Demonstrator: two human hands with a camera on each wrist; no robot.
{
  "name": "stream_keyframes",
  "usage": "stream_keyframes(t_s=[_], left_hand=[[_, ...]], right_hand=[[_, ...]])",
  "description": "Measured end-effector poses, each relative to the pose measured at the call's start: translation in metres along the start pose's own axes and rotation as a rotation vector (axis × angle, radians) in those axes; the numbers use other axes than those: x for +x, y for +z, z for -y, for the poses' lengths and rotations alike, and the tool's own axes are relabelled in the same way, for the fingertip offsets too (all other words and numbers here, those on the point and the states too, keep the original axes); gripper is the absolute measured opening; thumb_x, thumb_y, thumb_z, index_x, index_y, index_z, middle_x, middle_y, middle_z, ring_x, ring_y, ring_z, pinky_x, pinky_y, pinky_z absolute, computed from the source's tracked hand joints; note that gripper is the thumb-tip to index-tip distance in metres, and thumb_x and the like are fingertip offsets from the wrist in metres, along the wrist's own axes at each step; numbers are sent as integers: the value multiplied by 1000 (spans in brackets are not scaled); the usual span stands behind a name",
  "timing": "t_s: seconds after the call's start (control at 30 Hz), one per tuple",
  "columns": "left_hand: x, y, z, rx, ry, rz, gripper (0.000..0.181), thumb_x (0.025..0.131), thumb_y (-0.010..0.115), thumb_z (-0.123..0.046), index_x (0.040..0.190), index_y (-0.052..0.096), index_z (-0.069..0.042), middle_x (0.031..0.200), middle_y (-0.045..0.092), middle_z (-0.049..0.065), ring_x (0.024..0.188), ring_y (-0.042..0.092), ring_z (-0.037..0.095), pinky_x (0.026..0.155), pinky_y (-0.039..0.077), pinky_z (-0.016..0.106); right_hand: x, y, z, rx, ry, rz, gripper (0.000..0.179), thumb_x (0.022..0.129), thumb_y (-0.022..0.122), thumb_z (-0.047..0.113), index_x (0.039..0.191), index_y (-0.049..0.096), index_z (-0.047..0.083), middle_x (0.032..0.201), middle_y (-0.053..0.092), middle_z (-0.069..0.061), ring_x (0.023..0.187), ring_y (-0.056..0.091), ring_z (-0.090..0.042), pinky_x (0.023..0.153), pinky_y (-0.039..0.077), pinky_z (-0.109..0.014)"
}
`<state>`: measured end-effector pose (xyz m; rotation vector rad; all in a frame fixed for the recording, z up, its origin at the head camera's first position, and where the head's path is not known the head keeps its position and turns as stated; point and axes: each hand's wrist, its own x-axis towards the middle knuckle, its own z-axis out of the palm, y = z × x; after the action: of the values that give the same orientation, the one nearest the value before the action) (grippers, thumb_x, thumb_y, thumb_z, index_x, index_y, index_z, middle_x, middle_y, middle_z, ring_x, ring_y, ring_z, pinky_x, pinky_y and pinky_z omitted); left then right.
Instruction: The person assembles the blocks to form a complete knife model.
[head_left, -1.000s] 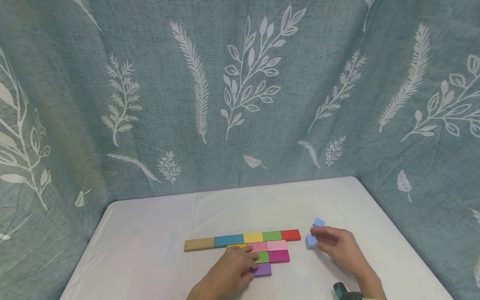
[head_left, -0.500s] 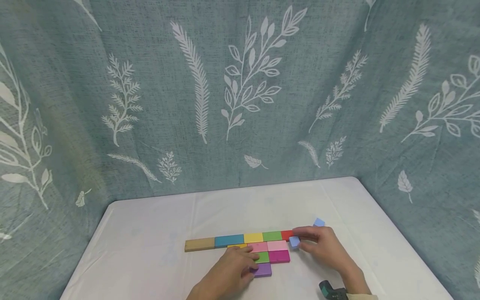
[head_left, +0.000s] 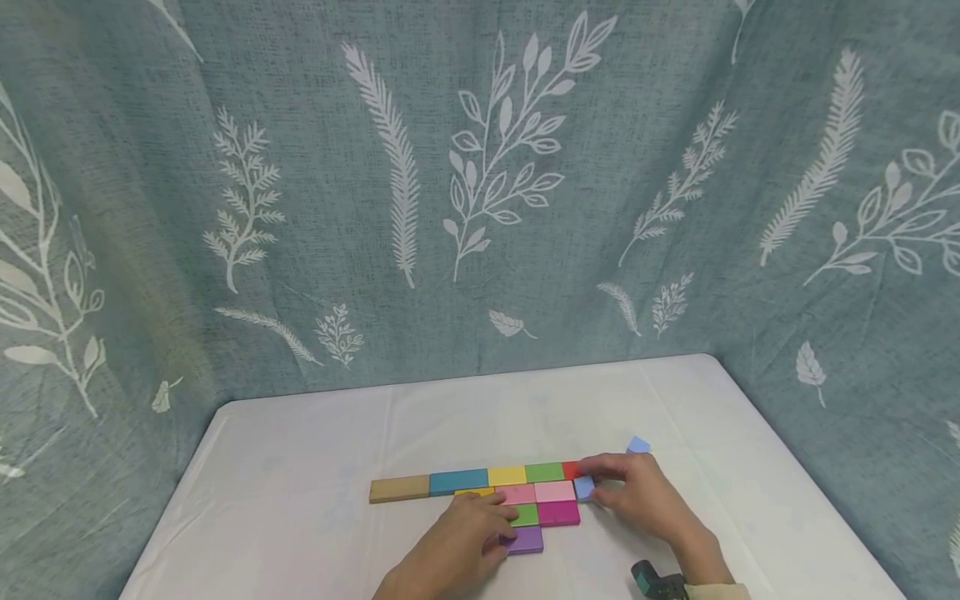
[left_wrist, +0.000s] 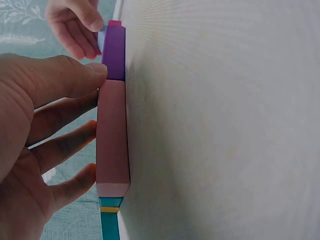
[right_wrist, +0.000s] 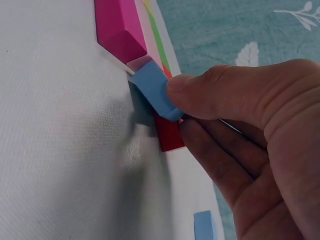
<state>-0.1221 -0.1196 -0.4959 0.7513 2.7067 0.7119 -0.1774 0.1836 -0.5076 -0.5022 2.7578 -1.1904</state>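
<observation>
My right hand [head_left: 645,498] pinches a small light blue block [right_wrist: 154,89] between thumb and fingers. In the right wrist view the block is tilted, close to the end of a pale pink block [head_left: 553,492] and beside a red block [right_wrist: 169,134]. On the near left part of the flat coloured blocks lies my left hand [head_left: 459,540], its fingertips touching their tops. In the left wrist view its thumb meets the junction of a purple block [left_wrist: 114,52] and a dusty pink block [left_wrist: 113,135]. The hand covers some blocks in the head view.
A second light blue block [head_left: 638,445] lies behind my right hand. The back row runs from a tan block [head_left: 399,489] through blue [head_left: 459,482], yellow and green to red. A magenta block [head_left: 558,512] sits in front of the pale pink one. White cloth covers the table [head_left: 300,467].
My right hand has carried the light blue block leftward, from apart on the cloth to the right end of the pale pink block. The left hand has stayed in place.
</observation>
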Motion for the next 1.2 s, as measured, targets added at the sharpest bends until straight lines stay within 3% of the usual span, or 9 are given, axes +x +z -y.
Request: stream_keyframes(t_s=[0.23, 0.5, 0.93, 1.07, 1.2], left_hand=[[-2, 0, -1, 13, 6, -8, 21, 100, 81, -24, 120, 86, -28, 138, 75, -15, 146, 62, 18, 121, 53, 50], [-2, -1, 0, 24, 9, -10, 21, 100, 81, -24, 120, 85, -29, 139, 75, -14, 146, 61, 19, 120, 52, 50], [-1, 0, 1, 18, 23, -17, 21, 100, 81, -22, 120, 86, -27, 138, 76, -13, 144, 63, 17, 121, 53, 50], [-1, 1, 1, 9, 23, -16, 22, 100, 82, -22, 121, 85, -27, 138, 75, -14, 145, 62, 17, 121, 53, 51], [-1, 3, 2, -1, 31, -20, 22, 100, 82, -22, 121, 86, -27, 138, 76, -13, 145, 62, 17, 120, 53, 51]], right_hand=[[1, 1, 6, -47, -9, 2, 40, 87, 87, -1, 121, 83, 20, 121, 82, 7, 116, 78, -19, 104, 66, -46], [2, 5, 7, -109, -29, 2, 43, 85, 90, 1, 122, 83, 21, 119, 81, 10, 109, 76, -12, 102, 67, -42], [2, 5, 7, -124, -31, -23, 41, 85, 91, 4, 120, 83, 25, 114, 81, 15, 103, 73, -7, 100, 67, -41], [4, -5, 5, -61, -18, -65, 39, 86, 91, 5, 122, 82, 20, 117, 82, 9, 110, 77, -15, 104, 66, -46], [6, -21, -3, -20, -13, -164, 39, 89, 91, 8, 126, 80, 13, 120, 83, 0, 115, 79, -25, 105, 65, -49]])
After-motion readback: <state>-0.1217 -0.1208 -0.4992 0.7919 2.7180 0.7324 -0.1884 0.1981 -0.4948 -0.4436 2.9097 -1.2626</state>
